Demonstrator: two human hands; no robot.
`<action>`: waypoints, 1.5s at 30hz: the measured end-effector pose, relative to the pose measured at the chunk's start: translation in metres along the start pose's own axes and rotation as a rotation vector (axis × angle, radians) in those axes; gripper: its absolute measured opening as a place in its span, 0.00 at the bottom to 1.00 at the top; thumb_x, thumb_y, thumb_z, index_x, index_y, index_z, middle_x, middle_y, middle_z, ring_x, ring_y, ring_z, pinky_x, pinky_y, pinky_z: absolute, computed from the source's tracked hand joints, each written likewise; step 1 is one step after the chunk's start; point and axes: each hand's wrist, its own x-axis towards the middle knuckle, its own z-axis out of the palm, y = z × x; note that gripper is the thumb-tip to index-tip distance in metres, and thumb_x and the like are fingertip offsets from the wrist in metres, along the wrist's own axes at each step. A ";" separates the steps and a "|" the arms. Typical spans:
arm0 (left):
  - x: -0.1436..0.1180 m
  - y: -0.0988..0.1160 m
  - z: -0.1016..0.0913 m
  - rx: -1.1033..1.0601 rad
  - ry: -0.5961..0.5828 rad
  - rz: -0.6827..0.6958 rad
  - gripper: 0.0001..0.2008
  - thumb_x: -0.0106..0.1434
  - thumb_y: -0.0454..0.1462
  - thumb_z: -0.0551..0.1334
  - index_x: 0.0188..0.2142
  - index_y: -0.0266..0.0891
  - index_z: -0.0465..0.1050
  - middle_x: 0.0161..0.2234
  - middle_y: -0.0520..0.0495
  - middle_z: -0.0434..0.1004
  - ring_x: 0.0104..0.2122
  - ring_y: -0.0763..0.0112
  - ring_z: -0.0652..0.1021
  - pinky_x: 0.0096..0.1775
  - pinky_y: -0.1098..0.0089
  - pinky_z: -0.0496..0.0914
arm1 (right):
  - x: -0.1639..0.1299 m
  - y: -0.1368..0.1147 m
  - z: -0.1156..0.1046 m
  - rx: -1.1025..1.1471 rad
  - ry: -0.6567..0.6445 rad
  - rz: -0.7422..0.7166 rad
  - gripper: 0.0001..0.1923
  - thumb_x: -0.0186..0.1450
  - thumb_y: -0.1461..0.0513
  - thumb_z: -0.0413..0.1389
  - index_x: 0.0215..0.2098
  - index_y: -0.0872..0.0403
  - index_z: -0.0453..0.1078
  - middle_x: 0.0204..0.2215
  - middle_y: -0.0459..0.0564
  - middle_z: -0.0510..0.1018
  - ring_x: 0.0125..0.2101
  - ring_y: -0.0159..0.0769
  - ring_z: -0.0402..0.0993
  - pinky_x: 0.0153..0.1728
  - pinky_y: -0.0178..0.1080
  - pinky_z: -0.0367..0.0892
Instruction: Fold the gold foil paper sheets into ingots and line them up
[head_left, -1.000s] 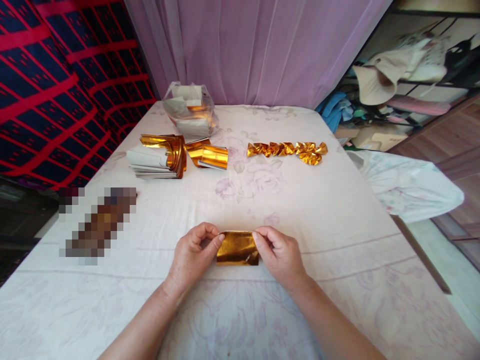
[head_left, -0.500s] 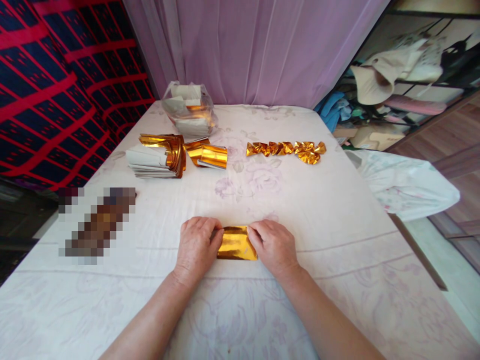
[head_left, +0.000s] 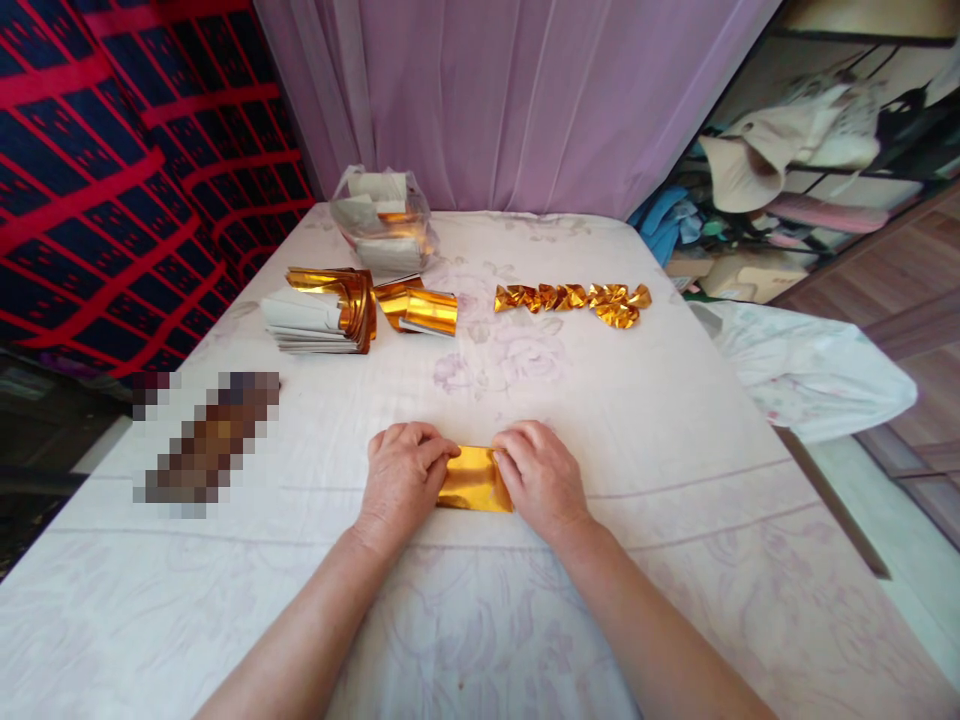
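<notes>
A sheet of shiny gold foil paper [head_left: 474,480] lies on the table in front of me, between my two hands. My left hand [head_left: 409,475] is closed on its left end, thumb and fingertips at the far left corner. At the far right corner, my right hand [head_left: 541,480] pinches the sheet the same way. The fingers cover both ends of the paper, so any fold beneath them is hidden.
Fanned gold-and-white foil sheets [head_left: 319,312] and a few loose foil sheets [head_left: 420,308] lie at the back left, before a plastic bag of more sheets [head_left: 382,220]. Folded gold pieces [head_left: 570,298] form a row at the back right. A pixelated patch [head_left: 214,435] covers something at left.
Both hands have shifted slightly, with the fingertips moving inward along the sheet's far edge. The sheet looks a little shallower front to back. The whole view has shifted a little.
</notes>
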 end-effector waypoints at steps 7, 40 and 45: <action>0.000 -0.006 -0.011 -0.006 -0.126 0.039 0.13 0.59 0.35 0.65 0.43 0.50 0.79 0.43 0.48 0.76 0.46 0.58 0.72 0.49 0.56 0.61 | 0.006 0.004 0.000 0.078 -0.163 -0.219 0.12 0.62 0.73 0.54 0.31 0.51 0.74 0.31 0.47 0.76 0.34 0.36 0.69 0.37 0.38 0.62; -0.001 -0.011 -0.027 0.018 -0.366 0.102 0.26 0.56 0.42 0.68 0.55 0.51 0.71 0.54 0.46 0.68 0.56 0.55 0.67 0.57 0.54 0.59 | 0.020 -0.020 -0.011 -0.100 -0.371 -0.040 0.20 0.57 0.45 0.63 0.32 0.52 0.70 0.34 0.49 0.72 0.37 0.41 0.67 0.38 0.41 0.58; 0.000 -0.011 -0.028 0.022 -0.378 0.109 0.26 0.57 0.43 0.68 0.56 0.52 0.71 0.55 0.46 0.67 0.56 0.55 0.67 0.57 0.54 0.59 | 0.016 -0.027 -0.012 -0.180 -0.346 -0.030 0.24 0.54 0.42 0.63 0.34 0.52 0.70 0.35 0.51 0.72 0.39 0.44 0.67 0.38 0.43 0.57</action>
